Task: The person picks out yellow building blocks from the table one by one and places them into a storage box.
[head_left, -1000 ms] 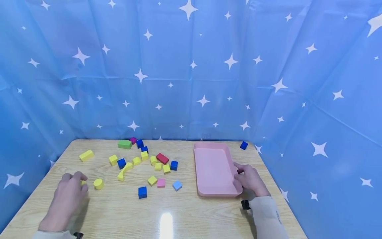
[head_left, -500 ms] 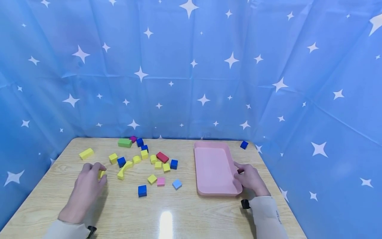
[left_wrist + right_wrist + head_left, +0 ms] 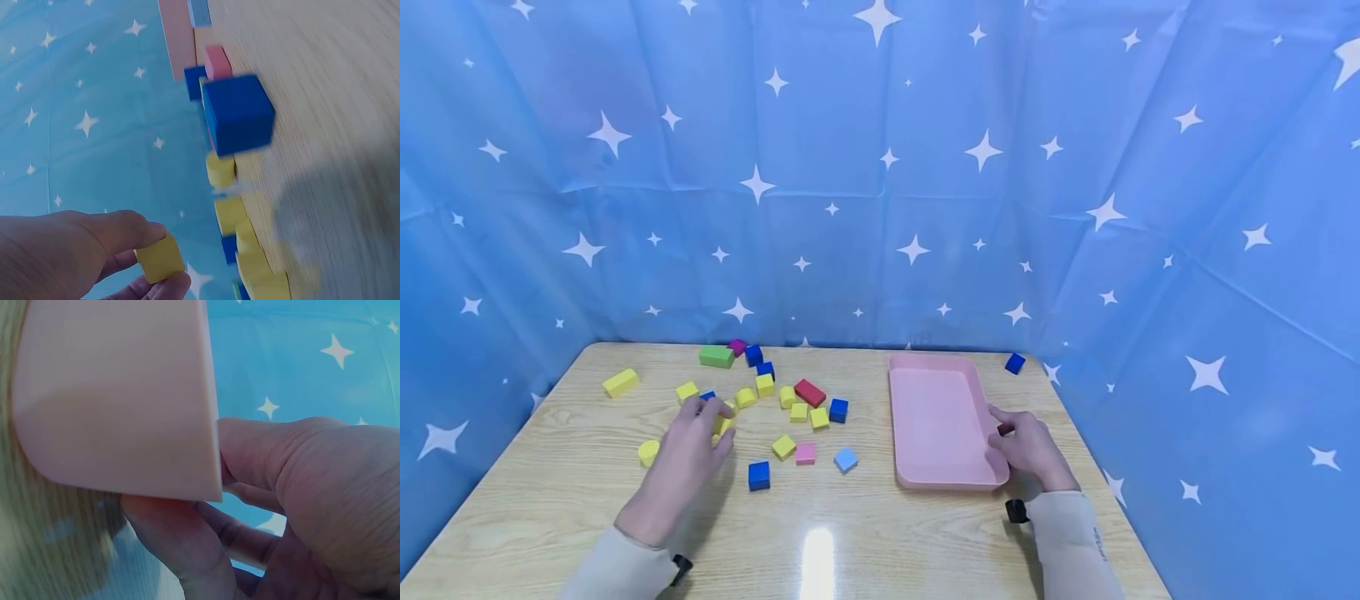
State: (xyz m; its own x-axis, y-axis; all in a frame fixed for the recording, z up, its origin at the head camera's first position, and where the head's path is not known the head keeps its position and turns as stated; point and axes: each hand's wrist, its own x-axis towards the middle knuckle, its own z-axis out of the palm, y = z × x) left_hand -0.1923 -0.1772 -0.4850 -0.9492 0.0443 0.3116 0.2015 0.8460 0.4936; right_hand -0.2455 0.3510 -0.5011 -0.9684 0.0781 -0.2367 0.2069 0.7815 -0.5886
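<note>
My left hand (image 3: 681, 458) pinches a small yellow block (image 3: 160, 259) between thumb and fingertips, held up above the wooden table. In the head view it overlaps a yellow arch block and partly covers a blue cube (image 3: 708, 397). A yellow cylinder (image 3: 648, 452) stands left of the hand. Closest in the left wrist view is a blue cube (image 3: 237, 115). At the right, my right hand (image 3: 1033, 450) grips the near right corner of a shallow pink tray (image 3: 898, 442), with its fingers (image 3: 181, 540) around the corner. Nothing lies in the tray.
Several yellow and blue blocks lie mid-table, with a red block (image 3: 810, 392), a pink block (image 3: 806, 453) and a light blue block (image 3: 846, 460). A green block (image 3: 717, 357) sits at the back. One blue cube (image 3: 1015, 363) rests near the far right corner.
My left hand has moved right across the table with the yellow block, passing the yellow cylinder and reaching the arch. The right hand and tray have stayed in place.
</note>
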